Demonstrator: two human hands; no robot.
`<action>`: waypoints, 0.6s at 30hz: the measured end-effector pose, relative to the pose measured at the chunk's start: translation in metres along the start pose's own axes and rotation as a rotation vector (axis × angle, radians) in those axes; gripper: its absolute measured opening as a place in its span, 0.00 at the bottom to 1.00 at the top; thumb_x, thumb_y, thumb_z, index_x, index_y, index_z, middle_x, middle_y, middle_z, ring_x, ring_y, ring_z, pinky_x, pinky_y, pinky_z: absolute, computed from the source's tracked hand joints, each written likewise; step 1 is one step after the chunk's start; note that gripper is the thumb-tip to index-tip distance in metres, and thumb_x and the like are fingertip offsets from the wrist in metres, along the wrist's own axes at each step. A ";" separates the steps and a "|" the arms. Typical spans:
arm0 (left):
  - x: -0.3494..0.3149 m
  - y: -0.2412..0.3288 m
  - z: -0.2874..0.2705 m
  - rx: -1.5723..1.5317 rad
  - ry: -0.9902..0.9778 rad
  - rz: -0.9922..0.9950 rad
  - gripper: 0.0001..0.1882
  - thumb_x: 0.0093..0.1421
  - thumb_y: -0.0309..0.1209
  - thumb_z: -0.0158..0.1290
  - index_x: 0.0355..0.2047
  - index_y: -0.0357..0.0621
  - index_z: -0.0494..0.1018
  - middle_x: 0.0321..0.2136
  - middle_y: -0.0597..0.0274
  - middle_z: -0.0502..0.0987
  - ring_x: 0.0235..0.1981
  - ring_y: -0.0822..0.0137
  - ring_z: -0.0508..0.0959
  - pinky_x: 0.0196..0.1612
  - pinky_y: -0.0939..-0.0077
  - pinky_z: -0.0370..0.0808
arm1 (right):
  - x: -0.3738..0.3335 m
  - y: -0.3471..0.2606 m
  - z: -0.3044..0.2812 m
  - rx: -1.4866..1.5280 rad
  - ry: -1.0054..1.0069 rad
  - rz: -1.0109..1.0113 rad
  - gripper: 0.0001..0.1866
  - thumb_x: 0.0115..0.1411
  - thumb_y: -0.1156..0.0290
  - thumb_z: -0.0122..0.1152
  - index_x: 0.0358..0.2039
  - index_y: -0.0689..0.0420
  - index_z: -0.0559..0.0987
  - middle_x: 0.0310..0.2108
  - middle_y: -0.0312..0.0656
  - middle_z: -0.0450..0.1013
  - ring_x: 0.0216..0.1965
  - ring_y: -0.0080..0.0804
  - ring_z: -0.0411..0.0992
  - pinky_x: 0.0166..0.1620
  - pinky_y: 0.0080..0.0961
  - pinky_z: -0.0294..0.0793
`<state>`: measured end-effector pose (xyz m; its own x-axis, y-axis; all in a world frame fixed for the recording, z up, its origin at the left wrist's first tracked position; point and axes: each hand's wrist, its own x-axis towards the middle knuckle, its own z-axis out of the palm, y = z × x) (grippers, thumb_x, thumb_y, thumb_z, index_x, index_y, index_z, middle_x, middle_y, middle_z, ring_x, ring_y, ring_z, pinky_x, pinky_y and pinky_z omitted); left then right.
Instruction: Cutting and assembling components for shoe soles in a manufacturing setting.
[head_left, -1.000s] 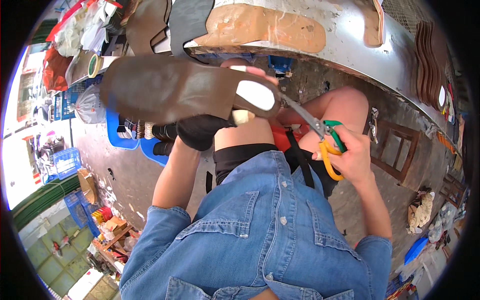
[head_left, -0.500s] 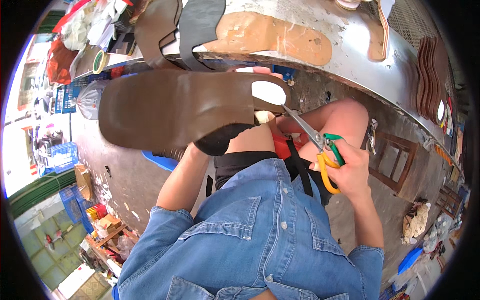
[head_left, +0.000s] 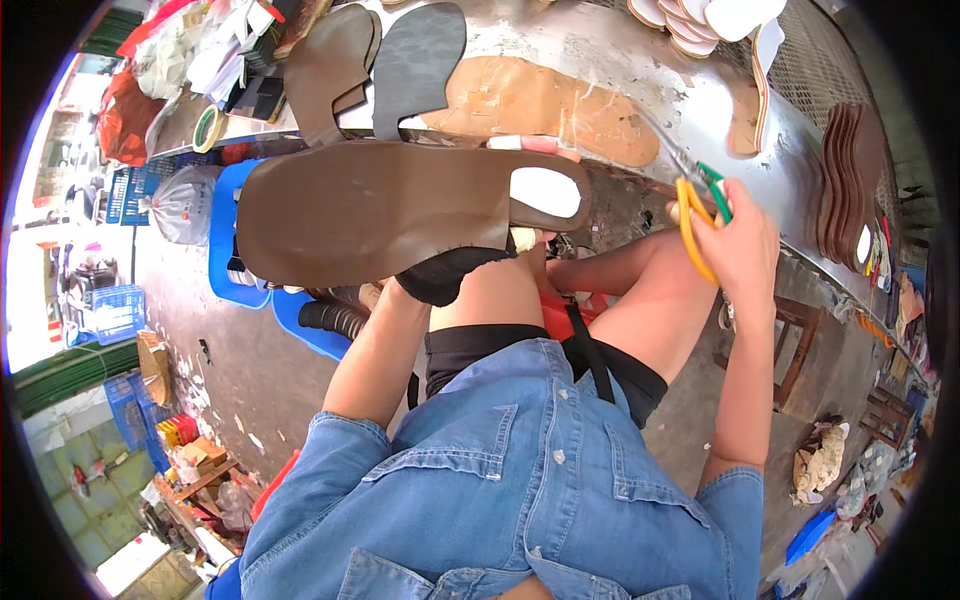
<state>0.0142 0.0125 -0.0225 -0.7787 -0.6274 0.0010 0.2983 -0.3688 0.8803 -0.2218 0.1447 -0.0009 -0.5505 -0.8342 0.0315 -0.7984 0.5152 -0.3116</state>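
A brown leather insole (head_left: 365, 212) lies across my left hand (head_left: 440, 277), its wide end to the left and a white oval patch (head_left: 545, 192) on its narrow right end. My left hand grips it from beneath; a black covering wraps the palm, and wrapped fingertips show at the insole's far and near edges. In my right hand (head_left: 742, 245) are scissors (head_left: 684, 164) with one yellow and one green handle. Their blades point toward the bench, apart from the insole, over the right end of a tan sole-shaped piece (head_left: 535, 100). How far the blades are spread is hard to see.
On the metal bench (head_left: 720, 130) rest brown (head_left: 325, 75) and grey (head_left: 415, 60) sole-shaped pieces, a stack of brown insoles (head_left: 845, 180) and white-topped pieces (head_left: 740, 15). A tape roll (head_left: 208, 128) sits at its left end. Blue bins (head_left: 225, 245) stand below; a wooden stool (head_left: 795, 350) is at right.
My right hand has lifted the scissors up and right, away from the insole's patched end toward the bench. The insole has shifted slightly right and levelled in my left hand.
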 end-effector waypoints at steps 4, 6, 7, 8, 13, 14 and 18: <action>0.014 -0.011 0.002 -0.022 -0.159 0.000 0.26 0.62 0.42 0.39 0.51 0.32 0.63 0.48 0.51 0.69 0.48 0.64 0.71 0.48 0.72 0.72 | 0.033 0.025 0.007 -0.003 0.279 -0.162 0.22 0.47 0.57 0.64 0.36 0.61 0.74 0.29 0.51 0.73 0.29 0.51 0.72 0.34 0.38 0.70; 0.019 -0.018 0.007 -0.094 -0.259 -0.080 0.27 0.62 0.44 0.39 0.51 0.31 0.63 0.48 0.51 0.69 0.47 0.63 0.71 0.47 0.70 0.72 | 0.036 0.028 0.008 0.170 0.261 -0.143 0.21 0.49 0.60 0.63 0.38 0.62 0.74 0.31 0.49 0.73 0.31 0.46 0.72 0.36 0.34 0.70; 0.018 -0.021 0.009 -0.163 -0.347 -0.163 0.28 0.61 0.45 0.39 0.51 0.31 0.63 0.48 0.50 0.69 0.47 0.63 0.72 0.47 0.69 0.72 | 0.034 0.014 0.005 0.350 0.231 -0.127 0.20 0.51 0.63 0.61 0.41 0.63 0.74 0.32 0.46 0.73 0.32 0.40 0.73 0.37 0.31 0.70; 0.016 -0.026 0.010 -0.307 -0.454 -0.283 0.29 0.61 0.45 0.37 0.51 0.31 0.63 0.47 0.50 0.70 0.46 0.59 0.73 0.47 0.66 0.72 | 0.026 -0.005 0.002 0.812 -0.047 -0.033 0.16 0.53 0.68 0.59 0.40 0.64 0.75 0.32 0.39 0.72 0.35 0.26 0.71 0.40 0.23 0.69; 0.001 -0.049 0.002 -0.814 0.176 -0.381 0.29 0.61 0.48 0.37 0.48 0.33 0.66 0.44 0.48 0.72 0.45 0.57 0.72 0.50 0.65 0.69 | -0.004 -0.062 0.006 1.335 -0.570 0.070 0.10 0.56 0.70 0.59 0.37 0.62 0.76 0.26 0.30 0.71 0.23 0.11 0.65 0.27 0.11 0.64; 0.005 -0.059 -0.003 -0.706 0.333 -0.446 0.29 0.61 0.48 0.38 0.48 0.33 0.66 0.43 0.49 0.72 0.46 0.59 0.72 0.50 0.66 0.69 | -0.003 -0.053 0.014 1.363 -0.480 0.056 0.09 0.56 0.70 0.59 0.35 0.62 0.76 0.24 0.29 0.71 0.22 0.10 0.65 0.26 0.11 0.64; 0.011 -0.012 0.005 -0.059 -0.479 -0.261 0.23 0.55 0.37 0.55 0.47 0.35 0.68 0.41 0.57 0.73 0.38 0.69 0.73 0.44 0.76 0.69 | 0.002 -0.033 0.022 1.390 -0.280 0.094 0.08 0.57 0.69 0.59 0.27 0.61 0.75 0.21 0.28 0.70 0.22 0.10 0.64 0.24 0.10 0.62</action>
<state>-0.0013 0.0137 -0.0308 -0.9911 -0.1326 0.0138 0.0811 -0.5174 0.8519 -0.1912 0.1221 -0.0117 -0.3909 -0.9034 -0.1764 0.2138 0.0973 -0.9720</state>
